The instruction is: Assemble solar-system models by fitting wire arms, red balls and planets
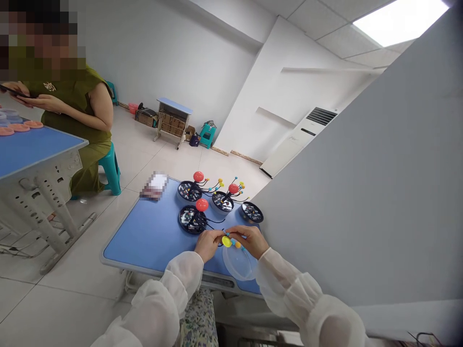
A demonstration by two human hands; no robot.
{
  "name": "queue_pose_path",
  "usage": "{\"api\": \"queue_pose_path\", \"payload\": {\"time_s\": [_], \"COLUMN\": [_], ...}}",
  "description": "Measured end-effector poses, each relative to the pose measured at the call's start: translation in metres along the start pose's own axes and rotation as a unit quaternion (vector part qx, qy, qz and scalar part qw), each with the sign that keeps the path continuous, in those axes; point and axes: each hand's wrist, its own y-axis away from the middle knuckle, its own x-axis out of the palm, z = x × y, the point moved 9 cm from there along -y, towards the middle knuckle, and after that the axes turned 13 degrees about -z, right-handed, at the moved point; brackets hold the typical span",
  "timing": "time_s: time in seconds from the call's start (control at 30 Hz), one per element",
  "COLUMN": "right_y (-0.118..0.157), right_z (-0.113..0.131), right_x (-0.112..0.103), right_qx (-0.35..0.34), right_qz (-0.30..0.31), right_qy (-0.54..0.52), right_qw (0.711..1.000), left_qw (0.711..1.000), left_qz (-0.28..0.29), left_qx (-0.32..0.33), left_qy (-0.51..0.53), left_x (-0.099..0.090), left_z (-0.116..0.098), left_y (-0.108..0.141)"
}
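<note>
Above the front of the blue desk (144, 241), my left hand (209, 245) and my right hand (252, 239) meet with their fingertips pinched. A small blue ball (227, 234) shows at the right fingertips; what the left fingers hold is hidden. Just below them are a yellow disc-like piece (226, 241) and an orange ball (238, 245). Under my right hand stands a clear plastic bowl (238, 264). Right behind my left hand is a planet model (193, 219) with a round black base, a red ball (201, 205) and bare black rods.
Two planet models (190, 191) (222, 201) with coloured balls stand farther back, beside a round black base (252, 212). A blurred item (155, 185) lies at the desk's far left corner. A grey wall (343, 202) borders the right. Another person (79, 101) sits at the left desk (39, 144).
</note>
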Motion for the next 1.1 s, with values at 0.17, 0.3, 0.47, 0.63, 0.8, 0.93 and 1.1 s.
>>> {"api": "queue_pose_path", "payload": {"time_s": [0.17,0.3,0.47,0.63,0.8,0.93,1.1], "right_y": [-0.004,-0.006,-0.007,-0.008,-0.007,-0.003,-0.002], "right_z": [0.004,0.007,0.004,0.003,0.000,-0.001,0.001], "right_x": [0.004,0.005,0.007,0.009,0.011,0.011,0.005], "right_qx": [0.007,0.004,-0.005,-0.032,-0.045,-0.036,-0.022], "right_qz": [0.027,0.035,0.020,0.001,0.003,0.001,-0.045], "right_qy": [-0.006,0.013,0.024,0.014,0.031,0.016,-0.016], "right_qw": [1.000,0.999,0.999,0.999,0.998,0.999,0.999], "left_qw": [1.000,1.000,1.000,1.000,1.000,0.999,0.994], "left_qz": [-0.005,-0.009,-0.013,-0.018,0.000,-0.032,-0.044], "left_qx": [0.005,0.009,0.010,0.010,0.012,0.030,0.062], "left_qy": [0.000,-0.004,-0.009,-0.005,0.002,-0.014,-0.076], "left_x": [-0.001,-0.001,0.001,0.000,-0.002,-0.010,-0.009], "left_z": [0.000,-0.001,0.000,0.000,-0.002,-0.004,0.001], "left_y": [0.000,-0.001,-0.001,-0.002,0.002,0.016,0.035]}}
